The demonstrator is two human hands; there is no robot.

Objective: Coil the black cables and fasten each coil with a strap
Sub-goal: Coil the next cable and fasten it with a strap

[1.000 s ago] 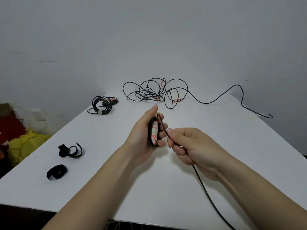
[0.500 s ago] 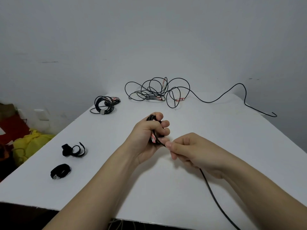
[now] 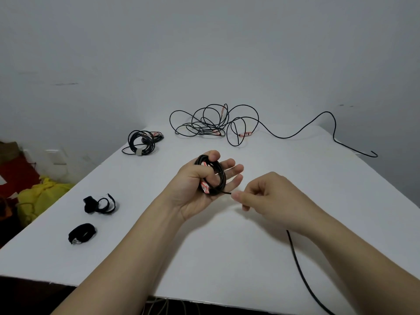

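My left hand [image 3: 200, 189] holds a small black cable coil [image 3: 217, 176] with a red-and-white label, thumb and index finger curled through it, the other fingers spread. My right hand [image 3: 270, 198] pinches the free run of that same cable just right of the coil. The cable tail [image 3: 302, 276] runs under my right wrist and off the table's front edge. Two black straps [image 3: 100, 204] [image 3: 81, 233] lie on the table at the left. A finished coil [image 3: 142, 142] with a grey strap lies at the back left. A loose black cable tangle [image 3: 213, 121] lies at the back.
The white table [image 3: 227, 258] ends at a front edge close to me and meets a grey wall behind. One cable strand [image 3: 336, 137] trails off the back right edge. A yellow bag [image 3: 43, 196] and red items sit on the floor at the left.
My left hand has turned and opened its outer fingers, showing the coil as a ring. My right hand has slid along the cable to just beside the coil.
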